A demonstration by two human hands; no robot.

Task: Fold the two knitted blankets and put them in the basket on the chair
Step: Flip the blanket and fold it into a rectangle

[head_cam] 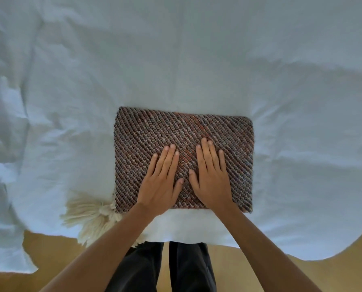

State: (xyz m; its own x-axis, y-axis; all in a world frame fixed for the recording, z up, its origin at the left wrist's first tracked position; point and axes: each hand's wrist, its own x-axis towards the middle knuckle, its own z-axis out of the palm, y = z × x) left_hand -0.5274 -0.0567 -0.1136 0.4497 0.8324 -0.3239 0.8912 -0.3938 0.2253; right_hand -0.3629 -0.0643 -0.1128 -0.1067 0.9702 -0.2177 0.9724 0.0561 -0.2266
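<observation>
A brown and rust knitted blanket (154,131) lies folded into a thick rectangle on the white bed sheet (176,60), near the bed's front edge. My left hand (162,180) rests flat on its lower middle, fingers extended. My right hand (210,174) lies flat beside it, palm down on the same blanket. Neither hand grips anything. A cream tassel fringe (87,213) sticks out at the blanket's lower left corner and hangs over the bed edge. Neither a second blanket, a basket nor a chair is in view.
The wrinkled white sheet covers the whole bed and drapes over the front edge at the left (5,249). Below is a tan wooden floor (249,268). My dark trouser legs (188,268) stand against the bed edge.
</observation>
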